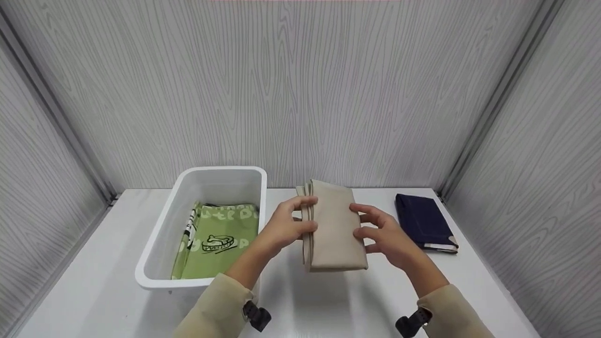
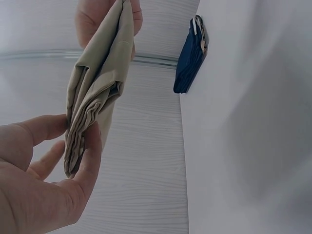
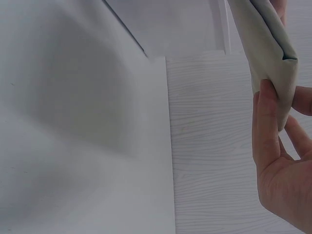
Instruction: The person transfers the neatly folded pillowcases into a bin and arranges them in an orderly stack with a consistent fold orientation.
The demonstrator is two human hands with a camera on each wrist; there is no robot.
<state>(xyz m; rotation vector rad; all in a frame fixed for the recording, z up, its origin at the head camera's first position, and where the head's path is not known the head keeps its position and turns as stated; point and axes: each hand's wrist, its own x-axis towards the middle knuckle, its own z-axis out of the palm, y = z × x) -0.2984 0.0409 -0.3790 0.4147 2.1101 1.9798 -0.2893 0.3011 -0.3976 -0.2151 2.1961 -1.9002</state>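
A beige folded cloth (image 1: 334, 230), stacked in several layers, is held up above the white table between both hands. At its left edge, where the folds show, my left hand (image 1: 284, 225) pinches it between thumb and fingers. My right hand (image 1: 387, 237) grips the opposite edge the same way. The left wrist view shows the layered end of the beige cloth (image 2: 92, 92) between the left fingers. In the right wrist view the smoother folded edge of the cloth (image 3: 273, 53) sits between the right thumb and fingers.
To the left stands a white plastic bin (image 1: 157, 253) with a green printed folded cloth (image 1: 220, 241) inside. A dark blue folded cloth (image 1: 425, 223) lies on the table at the right. Wood-grained grey panels (image 1: 281, 94) enclose the back and sides.
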